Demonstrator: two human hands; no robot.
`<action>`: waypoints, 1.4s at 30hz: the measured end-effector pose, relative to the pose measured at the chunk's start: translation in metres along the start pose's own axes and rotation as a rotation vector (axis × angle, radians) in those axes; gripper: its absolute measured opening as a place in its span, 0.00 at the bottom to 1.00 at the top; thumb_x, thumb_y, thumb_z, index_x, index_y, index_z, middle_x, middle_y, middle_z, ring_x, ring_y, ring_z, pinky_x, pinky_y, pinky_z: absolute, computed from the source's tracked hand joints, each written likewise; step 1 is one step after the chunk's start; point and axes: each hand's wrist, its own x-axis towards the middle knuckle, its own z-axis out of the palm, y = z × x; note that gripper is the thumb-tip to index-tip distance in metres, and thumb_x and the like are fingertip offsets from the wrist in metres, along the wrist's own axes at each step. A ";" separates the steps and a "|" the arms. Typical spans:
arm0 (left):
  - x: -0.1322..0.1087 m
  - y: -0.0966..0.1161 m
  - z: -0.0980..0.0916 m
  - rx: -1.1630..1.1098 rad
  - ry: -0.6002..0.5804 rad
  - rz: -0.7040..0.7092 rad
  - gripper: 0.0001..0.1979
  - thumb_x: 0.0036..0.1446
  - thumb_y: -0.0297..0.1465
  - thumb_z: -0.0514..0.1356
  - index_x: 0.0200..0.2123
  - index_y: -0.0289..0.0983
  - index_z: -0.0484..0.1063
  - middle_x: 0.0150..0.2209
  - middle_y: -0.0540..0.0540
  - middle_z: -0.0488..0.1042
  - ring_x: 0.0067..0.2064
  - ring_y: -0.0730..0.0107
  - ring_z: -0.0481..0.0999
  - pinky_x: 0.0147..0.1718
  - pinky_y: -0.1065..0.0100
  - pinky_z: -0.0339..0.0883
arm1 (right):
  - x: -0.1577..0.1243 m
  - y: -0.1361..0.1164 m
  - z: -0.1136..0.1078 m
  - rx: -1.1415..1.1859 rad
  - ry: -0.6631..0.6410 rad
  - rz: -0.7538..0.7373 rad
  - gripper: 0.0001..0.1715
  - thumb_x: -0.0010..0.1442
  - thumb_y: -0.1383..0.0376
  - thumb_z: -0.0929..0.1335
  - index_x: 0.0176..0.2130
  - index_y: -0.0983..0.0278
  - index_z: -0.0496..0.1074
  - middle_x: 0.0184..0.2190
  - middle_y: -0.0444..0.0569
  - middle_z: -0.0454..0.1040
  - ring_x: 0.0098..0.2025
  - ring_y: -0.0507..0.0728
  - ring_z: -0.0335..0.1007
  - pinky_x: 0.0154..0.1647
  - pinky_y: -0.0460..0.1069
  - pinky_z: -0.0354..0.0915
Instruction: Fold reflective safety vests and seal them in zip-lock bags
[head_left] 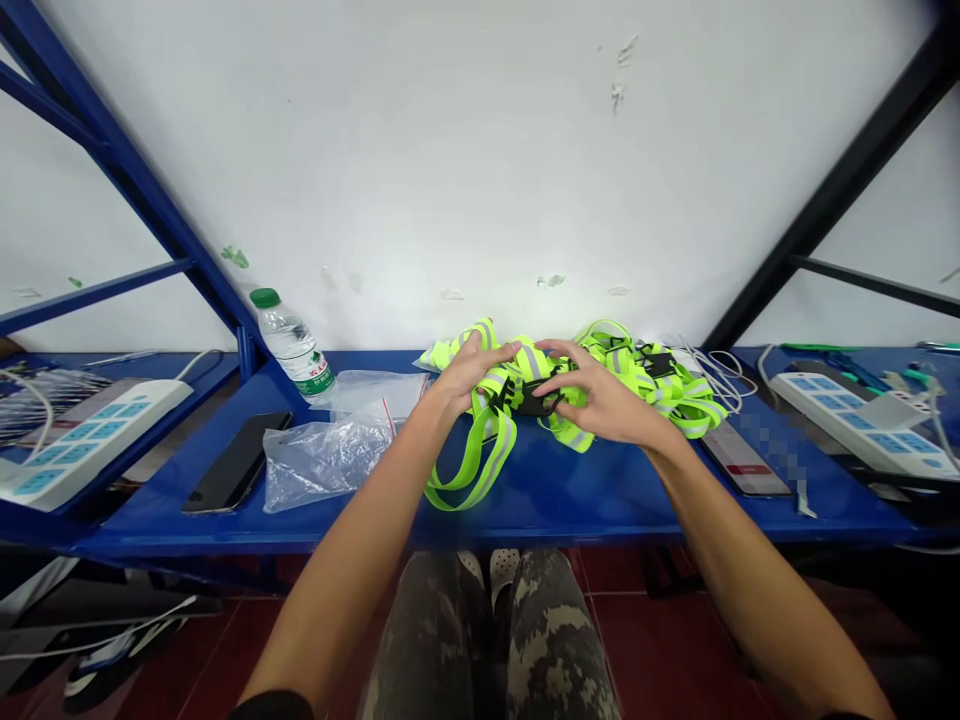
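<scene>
Neon-yellow straps with grey reflective stripes and black buckles lie bunched on the blue table, one loop hanging toward the front edge. My left hand wraps over the left part of the bunch, fingers closed on the straps. My right hand is at the middle of the bunch, its thumb and fingers around a black piece among the straps. More of the same straps are heaped to the right of my right hand.
Left on the blue table are a green-capped bottle, clear plastic bags and a black phone. On the right lie another phone and a white cable. Power strips flank both sides.
</scene>
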 end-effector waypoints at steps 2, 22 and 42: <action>-0.002 -0.001 0.002 0.009 -0.011 0.030 0.45 0.40 0.29 0.74 0.60 0.38 0.58 0.36 0.46 0.76 0.32 0.66 0.78 0.34 0.66 0.71 | -0.003 0.001 0.006 -0.008 -0.068 0.032 0.18 0.53 0.64 0.73 0.46 0.58 0.75 0.67 0.51 0.53 0.67 0.66 0.53 0.64 0.64 0.56; -0.013 -0.004 -0.004 0.038 0.027 0.120 0.50 0.45 0.26 0.71 0.68 0.44 0.49 0.39 0.46 0.75 0.38 0.66 0.79 0.43 0.61 0.72 | 0.015 0.028 0.015 -0.059 0.002 0.422 0.22 0.47 0.62 0.74 0.43 0.65 0.73 0.46 0.55 0.75 0.50 0.63 0.70 0.54 0.58 0.65; -0.010 -0.007 -0.034 -0.073 0.272 0.165 0.39 0.40 0.24 0.71 0.57 0.41 0.63 0.33 0.50 0.76 0.30 0.70 0.78 0.31 0.70 0.73 | 0.006 0.037 -0.041 -0.512 0.260 0.457 0.22 0.57 0.55 0.66 0.17 0.61 0.62 0.14 0.47 0.61 0.26 0.58 0.66 0.29 0.51 0.58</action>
